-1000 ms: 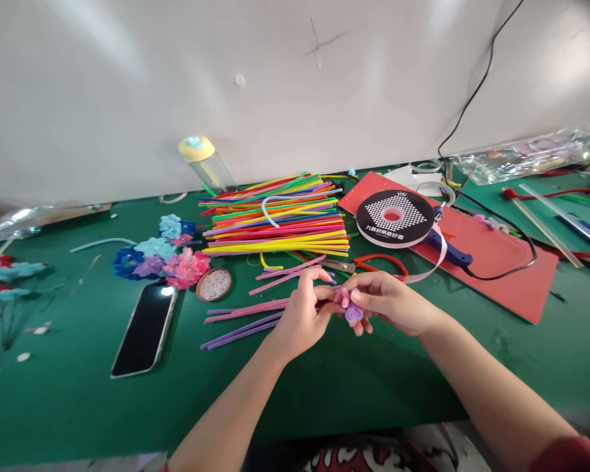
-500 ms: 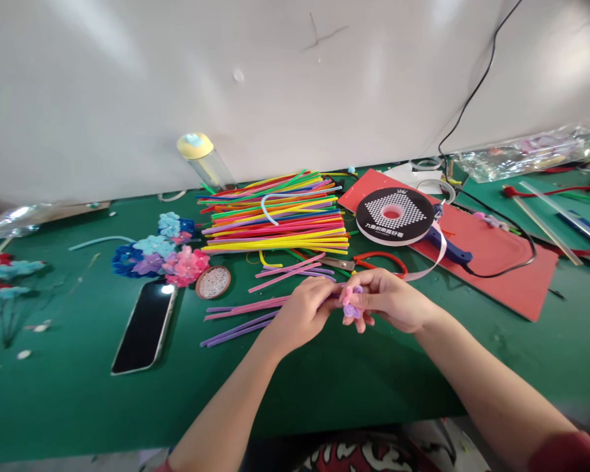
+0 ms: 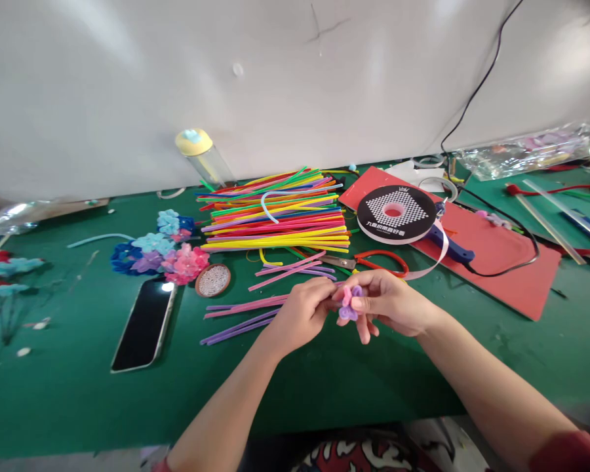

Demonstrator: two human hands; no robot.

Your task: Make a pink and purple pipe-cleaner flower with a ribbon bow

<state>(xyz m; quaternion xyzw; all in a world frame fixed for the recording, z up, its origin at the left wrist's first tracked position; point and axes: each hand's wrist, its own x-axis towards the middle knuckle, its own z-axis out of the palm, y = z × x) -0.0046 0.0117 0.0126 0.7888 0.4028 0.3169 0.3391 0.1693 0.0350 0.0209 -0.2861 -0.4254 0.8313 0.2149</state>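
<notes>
A small pink and purple pipe-cleaner flower (image 3: 349, 311) is between my hands over the front middle of the table. My right hand (image 3: 398, 307) pinches it between thumb and index finger, the lower fingers loosely apart. My left hand (image 3: 301, 314) is closed at the flower's left side, back turned up, fingertips partly hidden; a bit of purple stem shows between the hands. Just beyond and under my left hand lie loose pink pipe cleaners (image 3: 246, 307) and purple pipe cleaners (image 3: 238, 328).
A large bundle of coloured pipe cleaners (image 3: 275, 223) lies behind. Scissors (image 3: 381, 262), a ribbon spool (image 3: 373, 219) and a blue-handled corded tool (image 3: 455, 248) on a red board (image 3: 516, 282) are right. Left are finished flowers (image 3: 184, 262), a bead dish (image 3: 213, 280) and a phone (image 3: 144, 326).
The flower has turned slightly and shifted a little left in my right fingers. My right hand's lower fingers have spread downward. My left hand stays nearly in place.
</notes>
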